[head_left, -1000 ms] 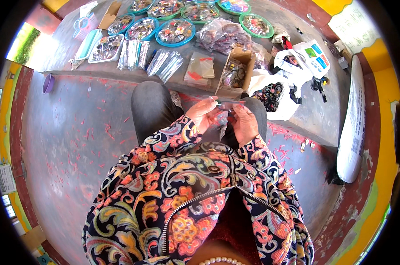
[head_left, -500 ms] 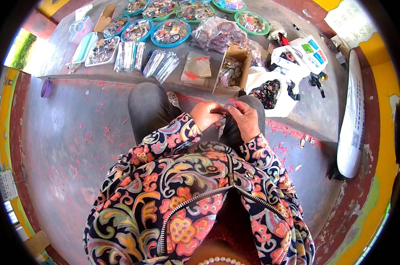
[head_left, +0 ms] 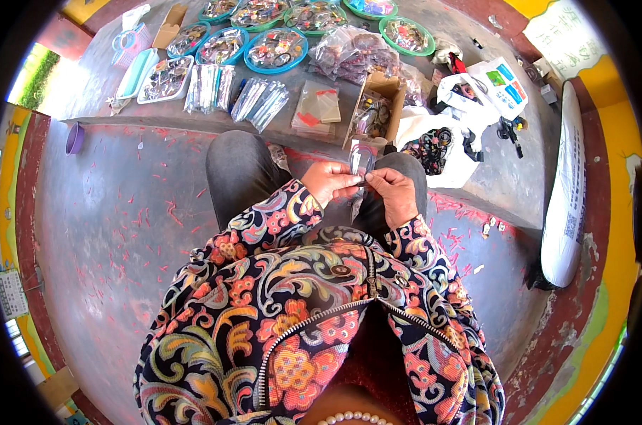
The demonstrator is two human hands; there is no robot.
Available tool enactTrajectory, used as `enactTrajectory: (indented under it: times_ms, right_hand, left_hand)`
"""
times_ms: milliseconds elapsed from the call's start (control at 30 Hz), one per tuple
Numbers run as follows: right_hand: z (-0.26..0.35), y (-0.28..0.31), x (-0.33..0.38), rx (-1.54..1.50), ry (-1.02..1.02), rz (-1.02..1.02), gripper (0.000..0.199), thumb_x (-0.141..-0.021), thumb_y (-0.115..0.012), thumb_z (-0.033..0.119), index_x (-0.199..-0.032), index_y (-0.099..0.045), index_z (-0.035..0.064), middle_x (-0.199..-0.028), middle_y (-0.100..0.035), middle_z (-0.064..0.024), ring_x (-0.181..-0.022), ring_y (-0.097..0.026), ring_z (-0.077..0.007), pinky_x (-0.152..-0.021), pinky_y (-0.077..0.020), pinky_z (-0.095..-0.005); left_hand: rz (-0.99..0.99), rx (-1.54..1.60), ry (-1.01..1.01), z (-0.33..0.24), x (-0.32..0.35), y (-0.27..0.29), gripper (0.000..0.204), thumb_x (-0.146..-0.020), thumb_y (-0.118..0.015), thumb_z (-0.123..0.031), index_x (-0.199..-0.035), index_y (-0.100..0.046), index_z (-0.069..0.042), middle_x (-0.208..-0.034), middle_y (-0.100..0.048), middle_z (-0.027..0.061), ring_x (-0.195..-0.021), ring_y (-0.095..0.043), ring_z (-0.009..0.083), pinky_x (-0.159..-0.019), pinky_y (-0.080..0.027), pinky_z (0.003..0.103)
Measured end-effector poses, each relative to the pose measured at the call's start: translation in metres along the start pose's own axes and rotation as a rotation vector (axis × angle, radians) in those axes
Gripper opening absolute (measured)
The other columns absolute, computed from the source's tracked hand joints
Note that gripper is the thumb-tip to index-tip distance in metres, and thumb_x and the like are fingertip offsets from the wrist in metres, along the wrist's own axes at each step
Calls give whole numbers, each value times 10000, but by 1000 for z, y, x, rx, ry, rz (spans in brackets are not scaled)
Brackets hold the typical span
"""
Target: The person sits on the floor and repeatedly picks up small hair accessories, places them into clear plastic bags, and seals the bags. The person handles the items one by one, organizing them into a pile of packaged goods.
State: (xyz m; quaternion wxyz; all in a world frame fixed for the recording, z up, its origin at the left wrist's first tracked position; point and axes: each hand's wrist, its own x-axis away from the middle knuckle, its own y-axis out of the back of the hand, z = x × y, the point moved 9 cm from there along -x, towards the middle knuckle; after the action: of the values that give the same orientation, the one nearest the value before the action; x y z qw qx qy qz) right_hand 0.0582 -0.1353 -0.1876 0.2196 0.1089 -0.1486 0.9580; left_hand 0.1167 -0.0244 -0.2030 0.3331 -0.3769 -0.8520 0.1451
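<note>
Above my knees, both hands pinch one small clear plastic bag (head_left: 363,157). Thin dark and reddish loops show faintly through it, too small to make out. My left hand (head_left: 328,183) closes on its left side, with thumb and fingers pressed together. From the right, my right hand (head_left: 393,193) grips the same bag between thumb and forefinger. The bag stands up beyond the fingertips, and part of it hangs below them. Just past the hands, an open cardboard box (head_left: 394,86) holds packed items in clear wrapping.
On the raised ledge lie flat clear bags (head_left: 314,127), bundles of slim packets (head_left: 258,100) and a white tray (head_left: 181,97). Blue and green basins (head_left: 275,71) stand behind. A white sack (head_left: 457,170) holds dark bands at right. Red scraps litter the floor (head_left: 122,234).
The hands have drawn slightly apart, and the clear bag now stands upright between them, plainly seen. Before, the fingers were bunched together and mostly hid it.
</note>
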Motion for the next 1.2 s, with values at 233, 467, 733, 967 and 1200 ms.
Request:
enactTrajectory:
  times_ms: [233,467,733,967,1200]
  right_hand:
    - [6,2,5,68,21,-62,113,-775,-626,109,-733,-617,5,-642,-586,-15,-577,-508,-68,-528,-384,-189]
    - [5,-4,6,116,24,-12,149,-804,-597,134,-724,-595,7,-632,-580,-9,-573,-505,-64,-522,-379,-184]
    - [2,-10,2,191,51,151,80,-799,-580,66,-775,-575,-10,-688,-575,-17,-625,-515,-70,-580,-417,-197]
    - [-1,2,0,370,62,94,63,-767,-590,41,-812,-593,-2,-721,-574,-22,-657,-527,-87,-611,-428,-211]
    - [89,-9,28,830,723,-200,216,-661,-667,26,-863,-647,99,-1046,-537,-69,-1019,-457,-251,-847,-390,-319]
  left_hand:
    - [-55,106,10,-5,5,2,185,-806,-584,-103,-957,-598,3,-916,-609,64,-773,-576,114,-704,-479,217]
    - [-67,129,22,-2,5,6,157,-800,-578,-68,-932,-593,18,-919,-607,85,-802,-577,120,-721,-483,218]
    - [49,174,13,-2,1,2,187,-819,-529,-30,-986,-555,49,-957,-588,111,-857,-577,150,-768,-487,245]
    - [18,171,53,-1,4,3,212,-839,-504,-50,-1028,-536,42,-1012,-575,114,-929,-565,175,-804,-480,300]
    - [36,128,-4,-3,2,-1,231,-856,-480,-55,-1068,-530,20,-1058,-568,94,-981,-550,175,-819,-473,324]
